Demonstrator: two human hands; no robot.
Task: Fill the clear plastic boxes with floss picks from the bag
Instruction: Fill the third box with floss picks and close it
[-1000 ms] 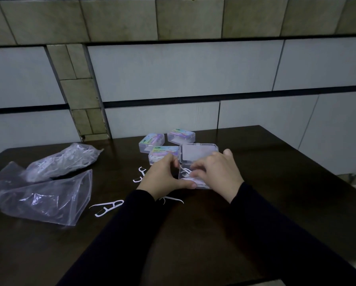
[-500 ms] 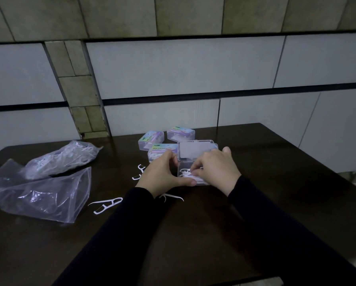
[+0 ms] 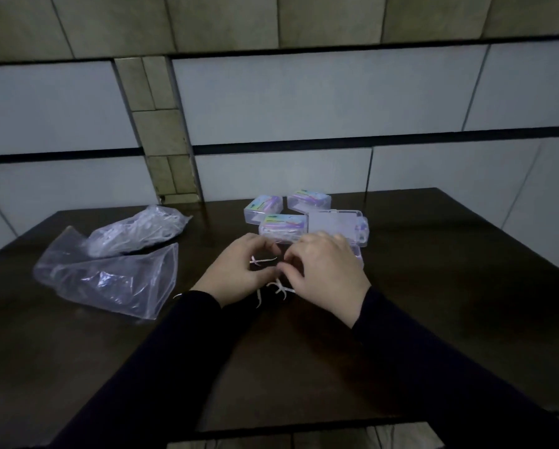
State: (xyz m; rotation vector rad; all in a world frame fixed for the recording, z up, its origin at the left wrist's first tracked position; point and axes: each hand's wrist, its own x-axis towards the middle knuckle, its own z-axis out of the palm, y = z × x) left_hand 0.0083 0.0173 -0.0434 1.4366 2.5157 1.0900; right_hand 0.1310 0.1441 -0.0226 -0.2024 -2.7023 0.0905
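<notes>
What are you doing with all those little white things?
A person is packing floss picks into small clear boxes on a dark table. The left hand pinches a floss pick, while the right hand works beside it, in front of the open box. Three closed boxes sit behind, loose picks lie under the hands, and the bag rests at left.

One head-worn view looks forward and down, close over the dark table (image 3: pixel 433 286), facing the tiled wall (image 3: pixel 304 102).
</notes>
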